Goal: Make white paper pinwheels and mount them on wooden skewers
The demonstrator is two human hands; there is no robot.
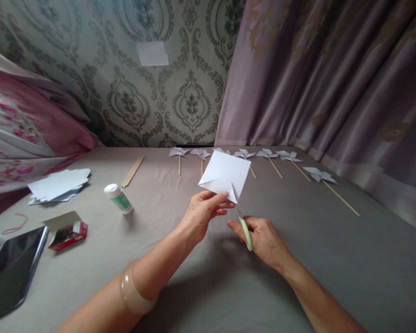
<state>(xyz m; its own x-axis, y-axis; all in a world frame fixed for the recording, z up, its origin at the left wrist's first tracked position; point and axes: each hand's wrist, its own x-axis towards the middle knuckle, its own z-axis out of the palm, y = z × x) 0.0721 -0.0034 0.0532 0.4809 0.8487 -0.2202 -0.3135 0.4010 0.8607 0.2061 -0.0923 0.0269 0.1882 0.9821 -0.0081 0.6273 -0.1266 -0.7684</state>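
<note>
My left hand (208, 208) pinches a square sheet of white paper (225, 170) by its near edge, holding it up above the cloth. One slit shows at the sheet's left corner, and another runs in from the near corner. My right hand (263, 236) is closed round the pale green handle of a pair of scissors (246, 233). The scissors' blades meet the sheet's near corner, close to my left fingertips. How far the blades are apart cannot be made out.
Several paper pinwheels (321, 175) on sticks line the back. Bare wooden sticks (132, 171), a glue bottle (119, 199), a paper stack (58, 185), an opened red box (68, 235), a red string (15, 224) and a dark tablet (15, 270) lie to the left.
</note>
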